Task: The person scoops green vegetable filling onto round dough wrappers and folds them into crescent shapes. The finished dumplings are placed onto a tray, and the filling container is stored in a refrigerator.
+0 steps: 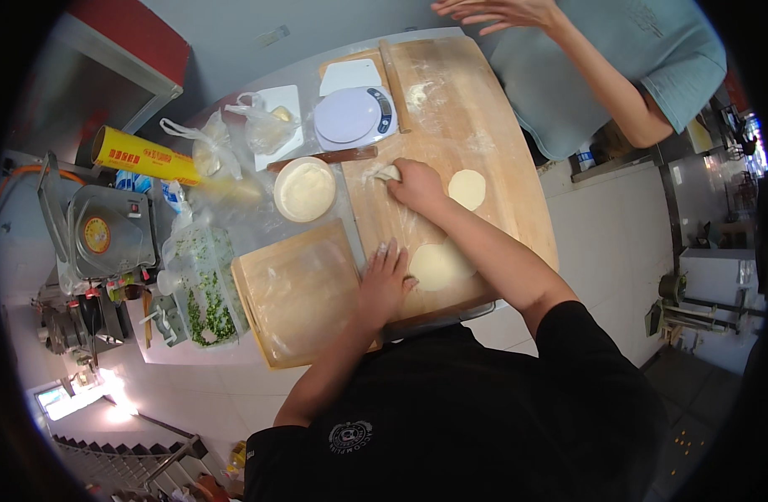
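Observation:
My right hand (418, 188) is closed around a small whitish piece of dough (389, 174) near the left edge of the floured wooden board (509, 150). Palm down, my left hand (387, 273) lies at the same board's edge with nothing in its grip. Just right of its fingers is a flat round of dough (437, 267), partly covered by my right forearm. A smaller flat round of dough (467, 189) lies beyond that forearm. A bowl of flour (305, 189) stands left of my right hand.
Beyond the bowl are a dark wooden stick (324, 158), a kitchen scale (355, 116) and a rolling pin (395, 88). Left sit a wooden tray (302, 295), chopped greens in a plastic container (211, 314) and a yellow cling-film box (148, 157). Another person's hand (500, 14) hovers top right.

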Demonstrator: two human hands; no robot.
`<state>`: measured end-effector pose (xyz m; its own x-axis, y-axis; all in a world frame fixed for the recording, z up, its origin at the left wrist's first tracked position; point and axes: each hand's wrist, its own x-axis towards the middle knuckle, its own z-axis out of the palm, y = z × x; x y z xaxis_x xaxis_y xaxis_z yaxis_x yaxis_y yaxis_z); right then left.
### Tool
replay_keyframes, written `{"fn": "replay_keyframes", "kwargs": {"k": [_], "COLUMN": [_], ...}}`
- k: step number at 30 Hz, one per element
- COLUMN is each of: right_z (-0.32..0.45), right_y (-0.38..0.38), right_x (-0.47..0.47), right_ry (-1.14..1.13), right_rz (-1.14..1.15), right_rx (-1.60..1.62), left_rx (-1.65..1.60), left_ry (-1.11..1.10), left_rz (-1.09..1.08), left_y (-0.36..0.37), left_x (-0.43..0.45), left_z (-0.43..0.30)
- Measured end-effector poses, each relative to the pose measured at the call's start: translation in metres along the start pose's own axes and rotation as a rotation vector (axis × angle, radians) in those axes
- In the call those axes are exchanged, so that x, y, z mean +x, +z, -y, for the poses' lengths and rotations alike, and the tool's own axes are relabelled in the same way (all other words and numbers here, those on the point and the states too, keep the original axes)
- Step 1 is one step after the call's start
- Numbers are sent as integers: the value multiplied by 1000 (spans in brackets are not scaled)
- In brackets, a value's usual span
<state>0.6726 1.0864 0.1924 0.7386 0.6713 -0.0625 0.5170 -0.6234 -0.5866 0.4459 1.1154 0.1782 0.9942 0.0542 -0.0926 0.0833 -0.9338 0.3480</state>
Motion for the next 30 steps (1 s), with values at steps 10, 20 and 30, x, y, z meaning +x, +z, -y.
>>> {"fn": "replay_keyframes", "kwargs": {"k": [10, 20, 30], "right_z": [-26, -75, -64], "right_y": [-52, -43, -27], "right_x": [-78, -201, -193], "right_ry": [125, 558, 478], "right_rz": [-227, -267, -362], "right_rx": [217, 80, 380], "left_rx": [-64, -456, -910], "left_ry": [54, -3, -394], "left_rz": [-40, -258, -302], "left_y": [-6, -6, -15], "left_x": [26, 44, -24], "left_z": [9, 16, 21]}}
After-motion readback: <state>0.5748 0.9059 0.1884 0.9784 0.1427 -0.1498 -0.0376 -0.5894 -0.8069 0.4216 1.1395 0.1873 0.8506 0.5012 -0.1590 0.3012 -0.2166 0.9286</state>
